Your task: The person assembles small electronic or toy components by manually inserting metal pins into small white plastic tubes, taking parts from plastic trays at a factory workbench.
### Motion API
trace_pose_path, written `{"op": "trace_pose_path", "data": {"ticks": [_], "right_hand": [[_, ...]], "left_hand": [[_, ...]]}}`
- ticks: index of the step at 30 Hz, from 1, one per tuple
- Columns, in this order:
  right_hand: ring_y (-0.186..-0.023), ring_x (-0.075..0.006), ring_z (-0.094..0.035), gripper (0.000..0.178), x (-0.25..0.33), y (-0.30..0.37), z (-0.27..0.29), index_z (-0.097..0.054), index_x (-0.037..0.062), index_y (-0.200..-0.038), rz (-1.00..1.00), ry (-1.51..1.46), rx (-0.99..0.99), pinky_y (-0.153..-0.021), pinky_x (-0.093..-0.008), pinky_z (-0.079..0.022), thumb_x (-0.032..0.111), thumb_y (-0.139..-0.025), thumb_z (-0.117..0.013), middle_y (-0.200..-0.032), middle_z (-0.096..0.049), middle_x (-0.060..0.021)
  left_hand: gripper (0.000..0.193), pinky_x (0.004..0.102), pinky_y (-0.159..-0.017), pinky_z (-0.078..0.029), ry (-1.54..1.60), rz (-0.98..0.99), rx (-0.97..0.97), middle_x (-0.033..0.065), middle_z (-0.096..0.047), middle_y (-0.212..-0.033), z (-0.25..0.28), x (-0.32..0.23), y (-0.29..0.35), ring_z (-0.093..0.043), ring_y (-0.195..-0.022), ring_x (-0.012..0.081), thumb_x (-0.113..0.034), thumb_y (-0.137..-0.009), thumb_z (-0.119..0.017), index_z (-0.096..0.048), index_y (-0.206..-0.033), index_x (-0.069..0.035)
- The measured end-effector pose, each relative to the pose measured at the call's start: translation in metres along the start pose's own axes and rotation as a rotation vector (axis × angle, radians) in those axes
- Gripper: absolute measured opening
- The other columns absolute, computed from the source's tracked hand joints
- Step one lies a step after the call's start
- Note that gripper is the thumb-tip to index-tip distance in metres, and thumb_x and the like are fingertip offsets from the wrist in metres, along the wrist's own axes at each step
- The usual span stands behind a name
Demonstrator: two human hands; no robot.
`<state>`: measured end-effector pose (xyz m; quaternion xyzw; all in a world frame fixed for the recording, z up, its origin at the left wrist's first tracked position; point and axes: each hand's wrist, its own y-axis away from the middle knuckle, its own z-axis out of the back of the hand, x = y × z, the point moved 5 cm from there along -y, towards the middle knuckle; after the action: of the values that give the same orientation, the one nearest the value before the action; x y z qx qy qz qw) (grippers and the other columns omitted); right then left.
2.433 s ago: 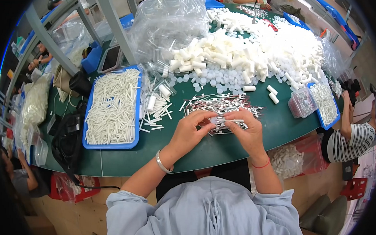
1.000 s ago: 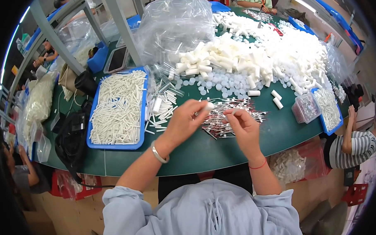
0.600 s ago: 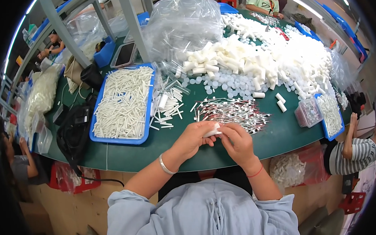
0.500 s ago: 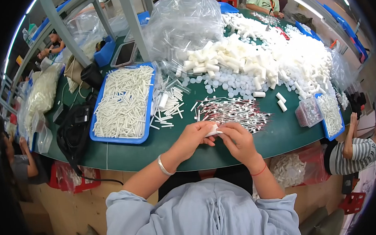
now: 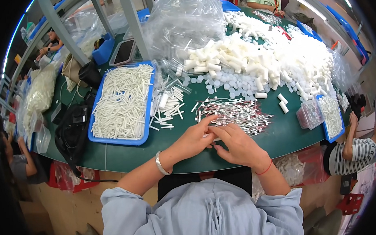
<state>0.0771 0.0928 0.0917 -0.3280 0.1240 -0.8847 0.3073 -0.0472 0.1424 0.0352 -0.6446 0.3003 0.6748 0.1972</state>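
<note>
In front of my chest, above the green table's near edge, my two hands meet. My left hand [image 5: 193, 139] is curled round a small white cylinder [image 5: 216, 138], its index finger pointing up and away. Over the other end bends my right hand [image 5: 240, 145], thumb below and fingers above, closed on the same piece. Most of the cylinder is hidden by the fingers. Just beyond my hands lies a pile of thin white sticks with reddish wires [image 5: 233, 116].
To the left stands a blue tray [image 5: 145, 137] of short white sticks, beside a black bag [image 5: 72, 130]. Farther off are heaped white foam cylinders [image 5: 235, 53], translucent discs [image 5: 236, 87] and plastic bags [image 5: 184, 22]. At right sits a clear box [image 5: 310, 114]; co-workers sit around.
My right hand has turned and slid over the white cylinder, covering what showed before. My left index finger has lifted outward. Both forearms have spread slightly.
</note>
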Motion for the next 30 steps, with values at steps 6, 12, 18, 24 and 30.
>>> {"op": "trace_pose_path", "data": {"ticks": [6,12,18,24,30], "right_hand": [[-0.074,-0.0287,-0.059,0.025,-0.036,0.009,0.002,-0.067,0.0052,-0.101,-0.134,0.120,-0.158,-0.069,-0.0380,-0.047,0.011,-0.078,-0.073,-0.080,-0.065,-0.0100],[-0.071,-0.0253,-0.060,0.022,-0.041,0.012,0.009,-0.069,0.0053,-0.099,-0.191,0.131,-0.253,-0.067,-0.0357,-0.047,0.012,-0.079,-0.074,-0.080,-0.066,-0.0097],[-0.081,-0.0172,-0.064,0.025,-0.064,0.023,0.016,-0.068,-0.0004,-0.107,-0.455,-0.280,-0.428,-0.072,-0.0273,-0.051,0.012,-0.085,-0.071,-0.095,-0.070,-0.0112],[-0.073,-0.0163,-0.061,0.028,-0.050,0.027,0.025,-0.070,0.0052,-0.108,-0.333,-0.170,-0.412,-0.067,-0.0265,-0.049,0.010,-0.081,-0.074,-0.089,-0.069,-0.0079],[-0.073,-0.0262,-0.058,0.024,-0.018,0.033,0.026,-0.070,0.0062,-0.095,-0.114,0.137,-0.217,-0.071,-0.0374,-0.046,0.007,-0.072,-0.076,-0.077,-0.064,-0.0073]], "left_hand": [[0.038,0.0381,-0.085,-0.048,-1.034,-0.608,-0.477,0.0148,-0.060,-0.103,0.064,-0.026,-0.049,-0.054,-0.104,0.0316,-0.009,-0.085,-0.060,-0.056,-0.122,-0.003],[0.024,0.0406,-0.083,-0.047,-1.372,-0.464,-0.371,0.0117,-0.061,-0.103,0.114,-0.002,-0.086,-0.055,-0.100,0.0306,-0.007,-0.079,-0.064,-0.063,-0.103,-0.005],[0.026,0.0336,-0.078,-0.046,-0.662,-0.480,-0.122,0.0111,-0.056,-0.098,0.050,-0.039,-0.055,-0.058,-0.090,0.0237,-0.017,-0.094,-0.057,-0.058,-0.116,-0.004],[0.025,0.0305,-0.072,-0.046,-0.383,-0.420,-0.024,0.0095,-0.056,-0.093,0.006,-0.040,-0.024,-0.056,-0.079,0.0198,-0.021,-0.095,-0.056,-0.059,-0.112,-0.003],[0.027,0.0338,-0.072,-0.048,-0.530,-0.267,0.098,0.0115,-0.061,-0.087,-0.007,-0.021,-0.010,-0.060,-0.080,0.0248,-0.028,-0.091,-0.061,-0.064,-0.102,-0.003]]}}
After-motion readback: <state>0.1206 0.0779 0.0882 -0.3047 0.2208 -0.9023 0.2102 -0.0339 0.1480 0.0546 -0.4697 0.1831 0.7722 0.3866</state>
